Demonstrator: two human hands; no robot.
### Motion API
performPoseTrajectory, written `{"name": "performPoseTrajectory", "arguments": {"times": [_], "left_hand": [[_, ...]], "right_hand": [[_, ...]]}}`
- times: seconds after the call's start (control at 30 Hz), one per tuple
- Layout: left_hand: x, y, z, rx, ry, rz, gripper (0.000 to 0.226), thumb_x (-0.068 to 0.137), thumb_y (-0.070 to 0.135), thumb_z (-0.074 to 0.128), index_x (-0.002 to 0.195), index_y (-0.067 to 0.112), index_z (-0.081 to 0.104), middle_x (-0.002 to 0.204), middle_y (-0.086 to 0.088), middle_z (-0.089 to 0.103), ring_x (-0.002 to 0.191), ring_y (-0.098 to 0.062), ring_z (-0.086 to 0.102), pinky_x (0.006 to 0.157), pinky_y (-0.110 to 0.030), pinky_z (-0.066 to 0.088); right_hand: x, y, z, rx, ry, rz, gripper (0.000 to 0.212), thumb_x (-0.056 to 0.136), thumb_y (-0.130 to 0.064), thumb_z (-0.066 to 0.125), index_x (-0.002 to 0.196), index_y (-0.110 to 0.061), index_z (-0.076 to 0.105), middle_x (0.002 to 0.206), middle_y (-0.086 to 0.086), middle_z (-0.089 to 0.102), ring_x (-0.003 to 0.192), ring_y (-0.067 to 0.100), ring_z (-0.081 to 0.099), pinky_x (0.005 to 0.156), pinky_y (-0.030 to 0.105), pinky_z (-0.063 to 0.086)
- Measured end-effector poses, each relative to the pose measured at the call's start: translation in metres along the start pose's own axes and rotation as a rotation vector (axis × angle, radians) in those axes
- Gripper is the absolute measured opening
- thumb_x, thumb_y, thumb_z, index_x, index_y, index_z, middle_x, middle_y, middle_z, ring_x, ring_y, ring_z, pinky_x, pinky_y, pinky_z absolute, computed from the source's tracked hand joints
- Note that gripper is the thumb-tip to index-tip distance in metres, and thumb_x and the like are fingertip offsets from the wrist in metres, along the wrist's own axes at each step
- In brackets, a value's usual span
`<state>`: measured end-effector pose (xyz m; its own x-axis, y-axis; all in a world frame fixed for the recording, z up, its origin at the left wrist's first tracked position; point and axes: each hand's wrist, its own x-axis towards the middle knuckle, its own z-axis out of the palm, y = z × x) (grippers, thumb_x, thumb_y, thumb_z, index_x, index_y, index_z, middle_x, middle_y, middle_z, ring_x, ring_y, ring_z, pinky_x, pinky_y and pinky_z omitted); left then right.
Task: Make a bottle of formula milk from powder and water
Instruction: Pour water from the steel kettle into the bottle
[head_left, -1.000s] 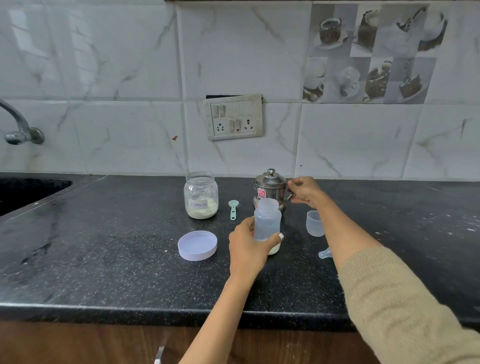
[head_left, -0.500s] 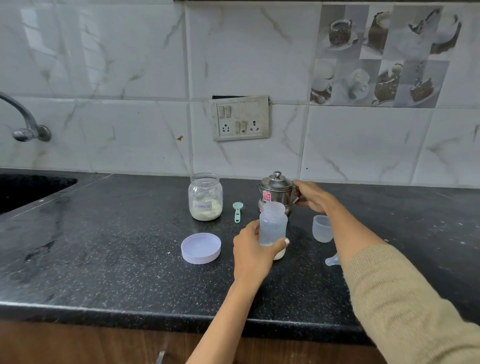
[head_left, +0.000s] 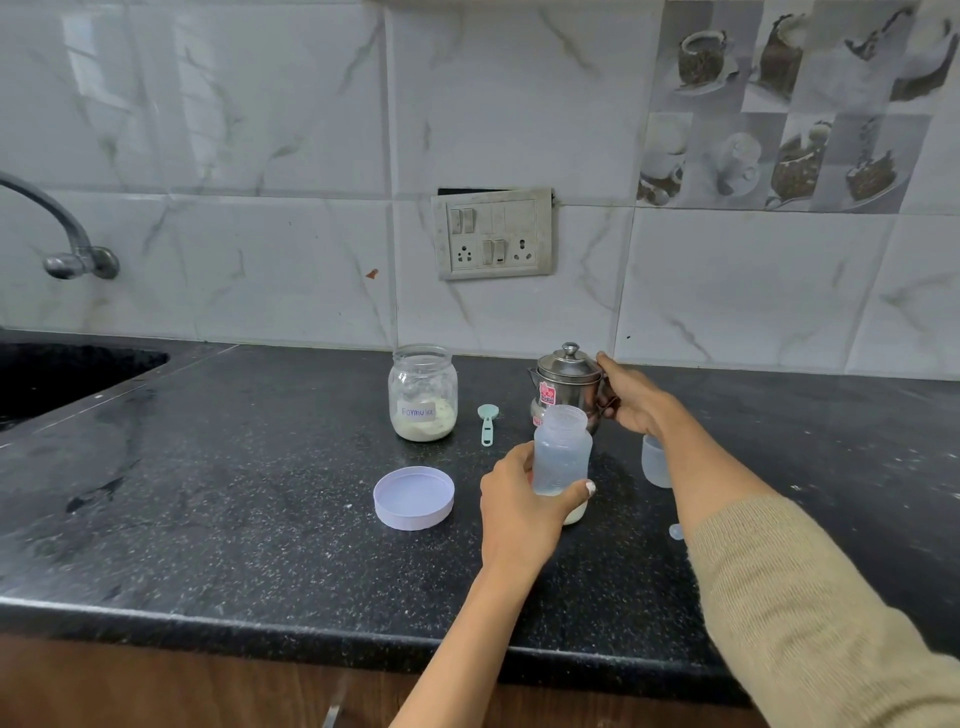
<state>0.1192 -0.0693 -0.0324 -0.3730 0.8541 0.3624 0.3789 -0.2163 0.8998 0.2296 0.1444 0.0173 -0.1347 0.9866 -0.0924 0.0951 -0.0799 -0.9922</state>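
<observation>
A clear baby bottle (head_left: 562, 452) stands open on the black counter (head_left: 234, 519), with pale powder at its bottom. My left hand (head_left: 517, 512) grips its lower half. Behind it stands a small lidded steel kettle (head_left: 567, 382); my right hand (head_left: 631, 397) grips its handle on the right side. An open glass jar labelled formula (head_left: 422, 392) holds pale powder, further left. A mint scoop (head_left: 487, 422) lies between jar and kettle. The jar's lilac lid (head_left: 414, 497) lies upturned in front.
A translucent bottle cap (head_left: 655, 462) stands right of the bottle, partly behind my right forearm, and a clear teat (head_left: 675, 531) peeks out lower down. A sink (head_left: 62, 374) and tap (head_left: 62, 234) are at the far left. A wall socket panel (head_left: 493, 234) is behind.
The view has shifted slightly. My right hand has closed further around the kettle's handle. The left hand keeps holding the bottle in place.
</observation>
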Motion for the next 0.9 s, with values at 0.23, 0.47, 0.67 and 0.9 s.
{"name": "performPoseTrajectory", "arguments": {"times": [0.23, 0.47, 0.67, 0.9], "left_hand": [[0.0, -0.0002, -0.0006, 0.001, -0.001, -0.006, 0.055, 0.068, 0.028, 0.082, 0.117, 0.016, 0.061, 0.116, 0.002, 0.067, 0.1, -0.009, 0.062, 0.087, -0.023, 0.048], [0.0004, -0.0011, 0.0002, 0.01, 0.002, -0.01, 0.057, 0.067, 0.03, 0.083, 0.118, 0.017, 0.061, 0.117, 0.003, 0.067, 0.104, -0.01, 0.062, 0.091, -0.026, 0.05], [-0.0001, -0.0005, -0.0005, 0.016, 0.01, -0.005, 0.058, 0.067, 0.031, 0.082, 0.119, 0.016, 0.06, 0.118, 0.003, 0.066, 0.105, -0.011, 0.062, 0.091, -0.026, 0.049], [0.0004, -0.002, 0.0, 0.005, 0.008, -0.011, 0.061, 0.066, 0.031, 0.083, 0.12, 0.017, 0.06, 0.118, 0.003, 0.066, 0.105, -0.01, 0.062, 0.092, -0.028, 0.05]], "right_hand": [[-0.0014, -0.0015, 0.0002, 0.07, 0.013, 0.041, 0.031, 0.098, -0.04, 0.046, 0.076, -0.018, 0.052, 0.061, -0.001, 0.033, 0.054, 0.01, 0.031, 0.051, 0.023, 0.026], [-0.0042, -0.0011, 0.0041, 0.153, 0.064, 0.017, 0.028, 0.1, -0.028, 0.046, 0.076, -0.015, 0.055, 0.061, -0.001, 0.038, 0.052, 0.01, 0.03, 0.052, 0.021, 0.031], [-0.0048, 0.001, 0.0072, 0.177, 0.117, -0.011, 0.026, 0.099, -0.026, 0.048, 0.078, -0.012, 0.057, 0.061, -0.001, 0.036, 0.053, 0.01, 0.028, 0.055, 0.024, 0.032], [-0.0057, -0.0009, 0.009, 0.24, 0.113, -0.011, 0.027, 0.098, -0.025, 0.05, 0.075, -0.013, 0.058, 0.061, 0.0, 0.042, 0.054, 0.01, 0.032, 0.055, 0.024, 0.031]]}}
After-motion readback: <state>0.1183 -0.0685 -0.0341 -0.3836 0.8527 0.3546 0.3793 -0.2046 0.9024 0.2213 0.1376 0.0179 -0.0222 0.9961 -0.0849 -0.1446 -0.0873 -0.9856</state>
